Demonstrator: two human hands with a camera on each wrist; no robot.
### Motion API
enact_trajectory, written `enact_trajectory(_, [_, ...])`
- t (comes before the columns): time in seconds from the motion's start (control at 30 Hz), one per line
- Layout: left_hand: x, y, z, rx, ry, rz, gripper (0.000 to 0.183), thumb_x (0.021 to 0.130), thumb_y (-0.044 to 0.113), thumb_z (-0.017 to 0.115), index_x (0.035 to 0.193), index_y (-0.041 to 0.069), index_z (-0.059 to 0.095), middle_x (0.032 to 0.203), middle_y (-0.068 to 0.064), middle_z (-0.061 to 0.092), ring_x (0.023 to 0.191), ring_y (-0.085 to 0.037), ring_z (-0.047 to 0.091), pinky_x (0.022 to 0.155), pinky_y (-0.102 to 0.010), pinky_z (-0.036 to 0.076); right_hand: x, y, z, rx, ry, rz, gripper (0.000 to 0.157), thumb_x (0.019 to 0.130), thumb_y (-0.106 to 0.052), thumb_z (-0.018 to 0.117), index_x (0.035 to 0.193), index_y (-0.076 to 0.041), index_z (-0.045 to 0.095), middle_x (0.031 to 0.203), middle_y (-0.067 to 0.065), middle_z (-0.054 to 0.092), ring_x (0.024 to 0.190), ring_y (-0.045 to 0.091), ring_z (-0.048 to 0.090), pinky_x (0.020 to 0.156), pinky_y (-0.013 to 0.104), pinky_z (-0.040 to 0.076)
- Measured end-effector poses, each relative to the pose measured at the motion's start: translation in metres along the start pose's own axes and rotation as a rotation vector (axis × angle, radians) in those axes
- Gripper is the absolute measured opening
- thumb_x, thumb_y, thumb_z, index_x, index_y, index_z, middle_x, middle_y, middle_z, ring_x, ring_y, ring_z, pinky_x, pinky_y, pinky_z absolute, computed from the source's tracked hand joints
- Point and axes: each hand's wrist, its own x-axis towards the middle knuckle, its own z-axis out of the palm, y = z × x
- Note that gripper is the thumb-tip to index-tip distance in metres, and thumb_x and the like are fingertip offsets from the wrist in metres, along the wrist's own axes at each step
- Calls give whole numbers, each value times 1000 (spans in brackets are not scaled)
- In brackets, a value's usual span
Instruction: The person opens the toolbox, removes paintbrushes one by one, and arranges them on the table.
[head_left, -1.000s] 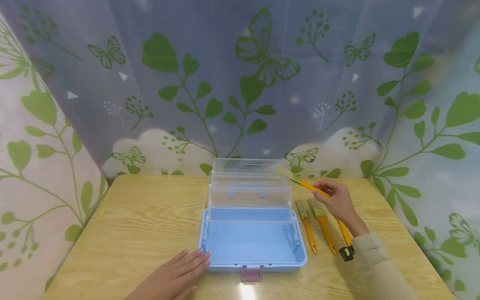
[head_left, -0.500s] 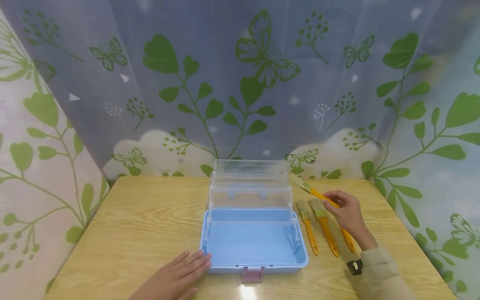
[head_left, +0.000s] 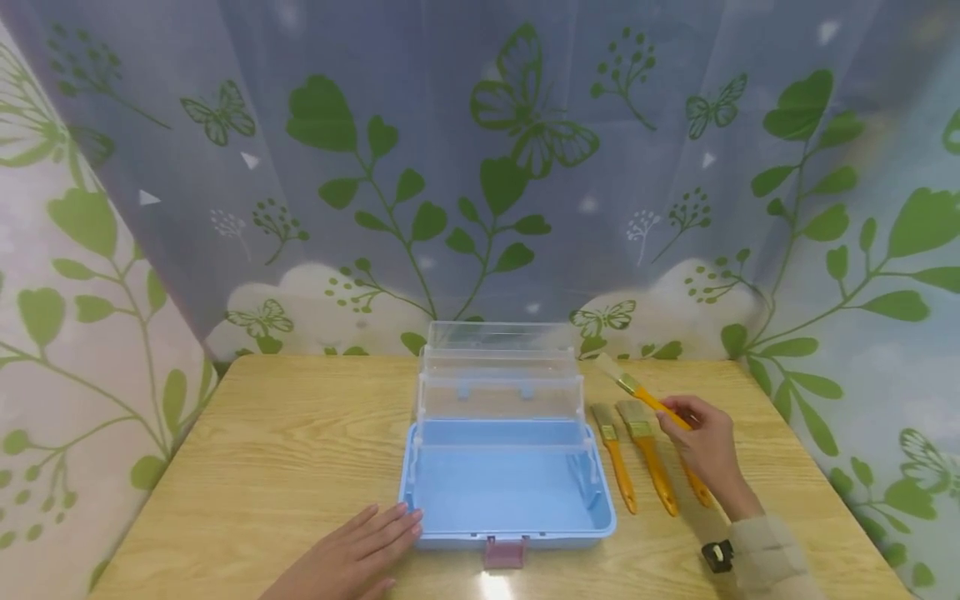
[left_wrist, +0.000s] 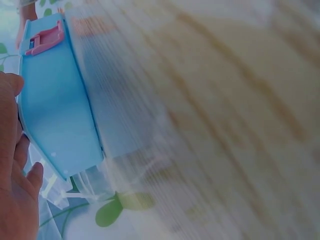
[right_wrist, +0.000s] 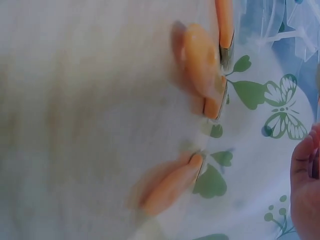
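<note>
My right hand (head_left: pixel 705 446) pinches a paintbrush (head_left: pixel 643 394) by its orange handle, pale bristles pointing up and left, raised over the table right of a light blue box (head_left: pixel 506 487). Under that hand lie more paintbrushes: a narrow one (head_left: pixel 618 462), a wider one (head_left: pixel 651 458), and a third whose orange handle (head_left: pixel 696 485) is partly hidden. The box stands with its clear lid and trays (head_left: pixel 498 375) raised at the back. My left hand (head_left: pixel 352 550) touches the box's front left corner with straight fingers; the left wrist view shows its fingers (left_wrist: pixel 34 177) beside the blue wall.
A pink latch (head_left: pixel 505 552) hangs at the box's front. The wooden table (head_left: pixel 300 433) extends to both sides. Behind it hangs a curtain (head_left: pixel 450 167) printed with leaves and butterflies. A small black device (head_left: pixel 717 556) sits at my right wrist.
My right hand has drawn the held paintbrush rightward and toward me, so its bristles no longer overlap the clear lid. My left hand stays at the box corner.
</note>
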Motion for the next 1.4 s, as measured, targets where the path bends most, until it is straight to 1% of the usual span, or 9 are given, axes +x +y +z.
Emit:
enact_trajectory(0.13, [0, 1, -1, 3, 2, -5, 68, 100, 36, 63, 156, 6, 39, 161, -8, 41, 158, -16, 13, 129, -27, 2, -5, 2, -4, -37, 38, 34, 12, 87, 12, 71, 99, 11, 72, 92, 24, 70, 83, -8, 60, 82, 4, 52])
enact_trajectory(0.27, [1, 2, -1, -5, -6, -17, 70, 98, 35, 66, 156, 6, 39, 161, -7, 41, 157, -15, 13, 129, -27, 2, -8, 3, -9, -42, 90, 82, 12, 87, 8, 74, 99, 8, 74, 90, 6, 72, 84, -11, 59, 81, 3, 51])
enact_trajectory(0.4, [1, 2, -1, 3, -11, -14, 71, 97, 35, 67, 156, 7, 39, 161, -7, 41, 158, -15, 12, 129, -27, 1, -11, 5, -15, -36, 158, 119, 11, 86, 7, 75, 97, 8, 74, 85, -16, 67, 83, -15, 59, 79, 2, 51])
enact_trajectory(0.47, [1, 2, -1, 9, -13, -10, 71, 98, 36, 66, 156, 6, 39, 161, -7, 41, 158, -15, 11, 129, -27, 0, -13, 6, -18, -53, 191, 135, 11, 85, 6, 76, 95, 8, 74, 82, -22, 64, 80, -16, 59, 75, 2, 50])
enact_trajectory(0.57, [0, 2, 0, 9, -10, -12, 72, 96, 35, 68, 156, 6, 40, 160, -8, 43, 158, -15, 11, 129, -26, 0, -15, 6, -22, -97, 222, 157, 10, 84, 4, 77, 94, 7, 75, 78, -25, 62, 75, -18, 57, 71, 1, 49])
enact_trajectory(0.8, [0, 2, -1, 8, -4, -15, 70, 96, 35, 69, 154, 7, 43, 158, -7, 45, 158, -14, 11, 129, -26, 0, -16, 10, -32, -173, 247, 166, 9, 84, 2, 78, 92, 6, 75, 77, -11, 68, 67, -18, 54, 58, 3, 45])
enact_trajectory(0.9, [1, 3, 0, 17, -4, -15, 70, 96, 35, 69, 155, 7, 42, 158, -7, 46, 158, -14, 11, 129, -26, 0, -16, 11, -37, -189, 255, 170, 10, 84, 2, 78, 92, 6, 75, 77, -4, 70, 67, -19, 54, 58, 3, 45])
enact_trajectory(1.13, [1, 3, -1, 26, -12, -19, 70, 96, 35, 69, 155, 7, 42, 159, -6, 44, 158, -13, 10, 128, -26, -1, -19, 11, -46, -190, 253, 239, 13, 86, -3, 77, 95, 6, 76, 75, -17, 66, 68, -20, 53, 60, 2, 44])
enact_trajectory(1.4, [2, 3, -1, 28, -33, -29, 74, 96, 35, 69, 158, 9, 37, 161, -5, 42, 158, -12, 8, 128, -25, -3, -21, 16, -53, -246, 240, 262, 15, 86, -4, 77, 95, 7, 76, 75, 7, 73, 60, -16, 50, 52, 6, 42])
